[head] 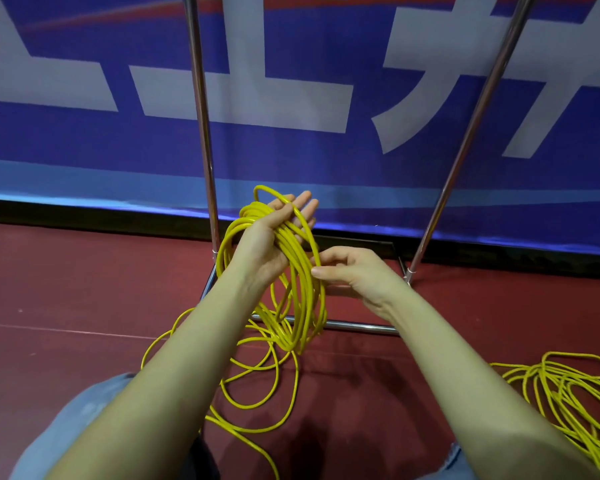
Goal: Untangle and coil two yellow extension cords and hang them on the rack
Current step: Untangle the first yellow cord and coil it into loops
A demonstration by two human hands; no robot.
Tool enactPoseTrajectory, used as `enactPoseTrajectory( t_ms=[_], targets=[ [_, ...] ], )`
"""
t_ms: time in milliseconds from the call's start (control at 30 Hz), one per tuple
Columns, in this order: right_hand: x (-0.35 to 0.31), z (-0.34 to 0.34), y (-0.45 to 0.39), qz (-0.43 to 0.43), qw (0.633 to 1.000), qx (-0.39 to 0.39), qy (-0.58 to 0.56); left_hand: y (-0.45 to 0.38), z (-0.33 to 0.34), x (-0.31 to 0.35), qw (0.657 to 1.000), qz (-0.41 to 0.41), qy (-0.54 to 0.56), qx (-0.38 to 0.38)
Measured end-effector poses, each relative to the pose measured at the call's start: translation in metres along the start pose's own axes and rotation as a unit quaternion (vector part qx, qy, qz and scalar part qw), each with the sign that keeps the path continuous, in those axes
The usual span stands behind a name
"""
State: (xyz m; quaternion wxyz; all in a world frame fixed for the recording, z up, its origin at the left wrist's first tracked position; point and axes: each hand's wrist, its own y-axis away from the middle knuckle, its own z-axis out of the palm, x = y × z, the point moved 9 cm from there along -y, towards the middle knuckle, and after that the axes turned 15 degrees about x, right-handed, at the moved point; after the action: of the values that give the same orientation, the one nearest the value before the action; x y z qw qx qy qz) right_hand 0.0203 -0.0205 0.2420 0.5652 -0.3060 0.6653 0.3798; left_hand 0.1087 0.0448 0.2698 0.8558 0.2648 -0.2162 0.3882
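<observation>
Head view looks down at your two bare arms over a dark red floor (pixel 84 271). At the near left, loose loops of the first yellow cord (pixel 257 386) trail across the floor by your knee in blue jeans (pixel 66 427). Your left hand (pixel 274 237) is raised with the fingers straight and spread, and the coil (pixel 298 292) of that cord hangs over its palm, drooping toward the floor. Just right of it, your right hand (pixel 347 271) has its fingers curled at the coil's right edge; it seems to pinch a strand, though the contact is hard to make out. Behind your hands stands the rack (pixel 201 133), its two shiny poles rising from a low base frame before a blue banner (pixel 326 157). At the near right, the second cord (pixel 568 403) lies in a loose heap on the floor.
</observation>
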Motion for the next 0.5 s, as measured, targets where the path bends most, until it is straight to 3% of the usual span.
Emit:
enactPoseTrajectory(
  t_ms=[167,300,367,500],
  targets=[
    [-0.014,-0.013,0.000,-0.046,0.998,0.045,0.003,0.001,-0.001,0.000,1.000,-0.016,-0.019,0.008],
    [-0.040,-0.034,0.001,-0.108,0.989,0.096,-0.028,0.005,-0.005,-0.013,0.988,-0.043,-0.149,0.002],
    [-0.049,-0.045,0.000,-0.125,0.980,0.122,-0.092,0.010,-0.005,-0.025,0.968,-0.065,-0.242,-0.022],
    [-0.048,-0.060,-0.008,-0.074,0.955,0.138,-0.252,0.023,-0.006,-0.053,0.923,-0.112,-0.356,-0.094]
  ],
)
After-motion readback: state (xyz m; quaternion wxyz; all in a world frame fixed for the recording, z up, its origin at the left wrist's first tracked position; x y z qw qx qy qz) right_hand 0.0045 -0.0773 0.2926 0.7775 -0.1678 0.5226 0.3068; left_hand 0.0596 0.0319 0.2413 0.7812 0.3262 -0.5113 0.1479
